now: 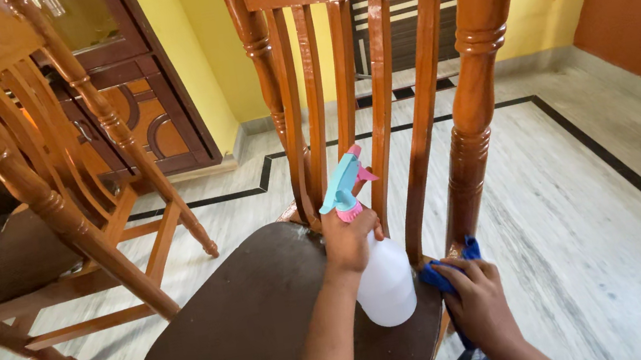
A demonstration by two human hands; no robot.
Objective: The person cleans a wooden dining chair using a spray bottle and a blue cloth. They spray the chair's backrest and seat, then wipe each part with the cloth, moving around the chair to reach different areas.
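Left hand point(349, 239) wrapped around the neck of a white spray bottle point(385, 280), teal-and-pink trigger head up and aimed at the slats of the wooden chair point(378, 112) just ahead; bottle lifted over the back of the dark brown seat point(249, 326), its base low, though whether touching cannot be told. Right hand point(474, 301) closed on a blue cloth point(445, 276), pressed against the base of the chair's right rear post, just right of the bottle. Both hands close together, near the rear edge of the seat.

Seat ahead of and left of the hands: a dull, slightly smudged sheen, no clear wet patch or streaks to be made out. Slats and posts glossy, but impossible to tell whether from polish or from wiping. Judged from that, cleaning apparently at an early or middle stage: bottle raised toward the backrest, cloth already at the lower joint, most of the seat and the upper back seemingly not yet wiped.

Further left of the left hand, a second wooden chair point(42, 188) with a carved back, well apart. Beyond it, a dark wooden cabinet point(138, 89) against the yellow wall. Pale marble floor point(593, 190) with a black border line, right of the right hand.
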